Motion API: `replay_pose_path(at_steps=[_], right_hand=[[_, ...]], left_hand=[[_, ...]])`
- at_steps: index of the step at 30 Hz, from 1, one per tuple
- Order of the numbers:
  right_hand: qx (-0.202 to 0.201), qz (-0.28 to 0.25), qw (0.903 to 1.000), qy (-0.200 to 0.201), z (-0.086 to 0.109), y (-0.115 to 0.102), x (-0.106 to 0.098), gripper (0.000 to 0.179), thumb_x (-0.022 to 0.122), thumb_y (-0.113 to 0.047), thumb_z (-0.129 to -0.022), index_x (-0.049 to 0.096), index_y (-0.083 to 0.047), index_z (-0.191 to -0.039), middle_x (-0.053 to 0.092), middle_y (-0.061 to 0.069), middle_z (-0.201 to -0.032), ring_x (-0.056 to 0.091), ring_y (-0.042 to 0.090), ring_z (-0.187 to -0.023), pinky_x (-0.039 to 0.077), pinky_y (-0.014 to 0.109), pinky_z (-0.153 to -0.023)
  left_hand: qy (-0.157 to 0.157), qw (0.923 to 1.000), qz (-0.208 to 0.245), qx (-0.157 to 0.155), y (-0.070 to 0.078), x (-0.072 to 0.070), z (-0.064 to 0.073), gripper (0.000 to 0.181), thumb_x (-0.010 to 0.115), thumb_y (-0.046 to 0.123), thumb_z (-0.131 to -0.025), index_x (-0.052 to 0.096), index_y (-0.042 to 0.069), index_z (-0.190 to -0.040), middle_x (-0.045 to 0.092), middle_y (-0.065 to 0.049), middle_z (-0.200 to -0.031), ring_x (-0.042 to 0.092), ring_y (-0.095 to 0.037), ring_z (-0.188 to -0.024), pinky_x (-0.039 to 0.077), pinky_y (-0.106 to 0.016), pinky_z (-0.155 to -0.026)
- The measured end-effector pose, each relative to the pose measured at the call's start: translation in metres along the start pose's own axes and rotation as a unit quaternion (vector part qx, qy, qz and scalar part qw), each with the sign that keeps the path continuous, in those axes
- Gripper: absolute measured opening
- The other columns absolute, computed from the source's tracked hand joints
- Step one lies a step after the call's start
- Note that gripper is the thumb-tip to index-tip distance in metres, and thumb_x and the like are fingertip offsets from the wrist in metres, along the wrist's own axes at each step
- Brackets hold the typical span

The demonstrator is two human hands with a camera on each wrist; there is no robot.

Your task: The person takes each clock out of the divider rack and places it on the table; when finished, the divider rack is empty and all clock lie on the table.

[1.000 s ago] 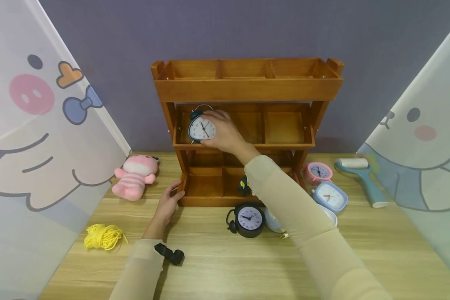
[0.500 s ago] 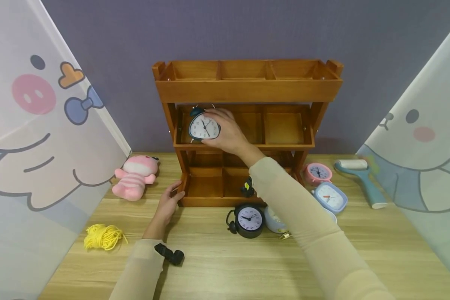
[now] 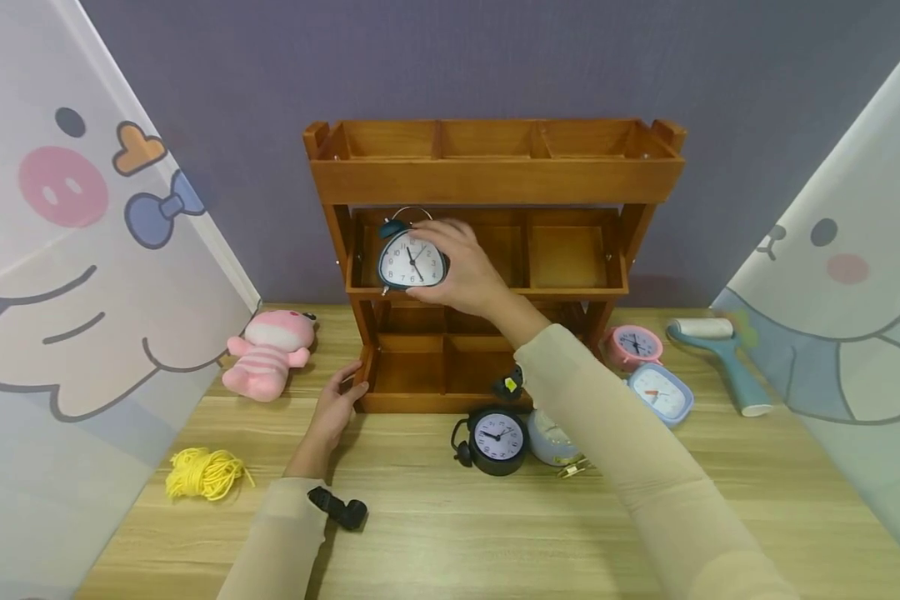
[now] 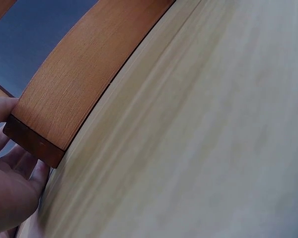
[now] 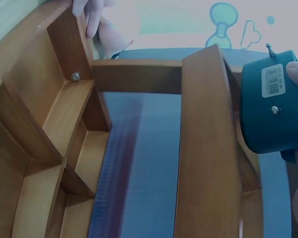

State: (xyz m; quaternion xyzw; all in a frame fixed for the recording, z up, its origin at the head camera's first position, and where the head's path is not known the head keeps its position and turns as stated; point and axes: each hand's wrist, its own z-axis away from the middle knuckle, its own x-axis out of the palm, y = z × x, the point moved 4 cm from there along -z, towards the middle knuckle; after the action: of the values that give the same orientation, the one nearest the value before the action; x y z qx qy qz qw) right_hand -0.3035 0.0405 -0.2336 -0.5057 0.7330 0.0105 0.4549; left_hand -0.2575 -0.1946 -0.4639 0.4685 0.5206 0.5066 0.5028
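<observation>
My right hand [image 3: 465, 271] grips a dark teal twin-bell alarm clock [image 3: 411, 261], thumb under it and fingers over the top. The clock's white face points toward me, in front of the left compartment of the wooden shelf's [image 3: 495, 182] middle tier. In the right wrist view, the clock's teal back [image 5: 265, 124] shows a barcode label, apart from the tier's front board [image 5: 203, 148]. Low on the left, my left hand [image 3: 333, 408] holds the bottom tier's front corner; the left wrist view shows thumb and fingers around that wooden end [image 4: 37, 141].
Before the shelf stand a black alarm clock [image 3: 498, 443] and a pale blue clock [image 3: 549, 440], partly behind my right sleeve. Rightward are a pink clock [image 3: 633, 347], a blue clock [image 3: 663, 393] and a lint roller [image 3: 733, 367]. Leftward lie a pink plush toy [image 3: 266, 357] and yellow cord [image 3: 206, 473].
The right hand has drawn the teal alarm clock slightly rightward and toward me. My left hand stays on the shelf corner.
</observation>
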Motion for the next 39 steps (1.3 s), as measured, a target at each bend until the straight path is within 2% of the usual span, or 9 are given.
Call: replay_pose_path(at_steps=[9, 16, 22, 27, 32, 39], right_hand=[[-0.041, -0.031, 0.9985, -0.02, 0.036, -0.017, -0.006, 0.074, 0.091, -0.025, -0.067, 0.061, -0.007, -0.131, 0.051, 0.006, -0.139, 0.03, 0.024, -0.133, 0.031, 0.049, -0.105], [-0.028, -0.053, 0.9965, -0.058, 0.078, -0.025, 0.0, 0.073, 0.093, -0.024, -0.065, 0.063, -0.009, -0.129, 0.053, 0.003, -0.138, 0.031, 0.024, -0.132, 0.034, 0.054, -0.101], [-0.001, -0.074, 0.9932, -0.09, 0.109, -0.026, 0.016, 0.072, 0.094, -0.022, -0.063, 0.064, -0.012, -0.128, 0.053, -0.002, -0.138, 0.033, 0.023, -0.132, 0.04, 0.053, -0.098], [0.012, -0.095, 0.988, -0.121, 0.131, -0.027, 0.032, 0.071, 0.093, -0.02, -0.064, 0.064, -0.012, -0.128, 0.053, -0.002, -0.138, 0.034, 0.023, -0.132, 0.039, 0.052, -0.098], [0.019, -0.101, 0.9818, -0.16, 0.147, -0.027, 0.051, 0.071, 0.092, -0.025, -0.065, 0.063, -0.013, -0.129, 0.053, -0.004, -0.137, 0.035, 0.021, -0.131, 0.04, 0.049, -0.098], [0.022, -0.074, 0.9724, -0.22, 0.161, -0.018, 0.084, 0.07, 0.091, -0.029, -0.066, 0.064, -0.013, -0.129, 0.055, -0.002, -0.135, 0.039, 0.02, -0.127, 0.04, 0.043, -0.1]], left_hand=[[0.001, 1.0, -0.002, -0.004, 0.001, 0.0, 0.001, 0.048, 0.053, 0.003, -0.099, 0.04, -0.001, -0.145, 0.032, -0.019, -0.15, 0.034, -0.034, -0.132, 0.028, -0.044, -0.108], [0.002, 1.0, -0.002, -0.004, 0.001, 0.0, 0.0, 0.048, 0.054, 0.002, -0.098, 0.041, -0.001, -0.144, 0.033, -0.019, -0.149, 0.035, -0.033, -0.131, 0.029, -0.043, -0.107], [-0.001, 1.0, -0.004, 0.0, 0.002, -0.001, 0.001, 0.048, 0.053, 0.001, -0.098, 0.04, -0.002, -0.144, 0.032, -0.02, -0.149, 0.035, -0.035, -0.131, 0.029, -0.044, -0.107], [-0.002, 1.0, -0.002, -0.001, 0.001, 0.0, -0.001, 0.048, 0.053, 0.0, -0.098, 0.04, -0.002, -0.144, 0.033, -0.019, -0.15, 0.036, -0.034, -0.13, 0.029, -0.044, -0.107], [0.004, 1.0, -0.003, 0.0, 0.002, 0.0, -0.001, 0.048, 0.053, 0.0, -0.097, 0.041, -0.002, -0.144, 0.034, -0.019, -0.149, 0.036, -0.033, -0.13, 0.03, -0.043, -0.107], [0.009, 0.9998, -0.016, 0.002, 0.001, 0.001, 0.001, 0.048, 0.054, 0.0, -0.097, 0.041, -0.003, -0.143, 0.035, -0.021, -0.149, 0.036, -0.036, -0.131, 0.029, -0.045, -0.107]])
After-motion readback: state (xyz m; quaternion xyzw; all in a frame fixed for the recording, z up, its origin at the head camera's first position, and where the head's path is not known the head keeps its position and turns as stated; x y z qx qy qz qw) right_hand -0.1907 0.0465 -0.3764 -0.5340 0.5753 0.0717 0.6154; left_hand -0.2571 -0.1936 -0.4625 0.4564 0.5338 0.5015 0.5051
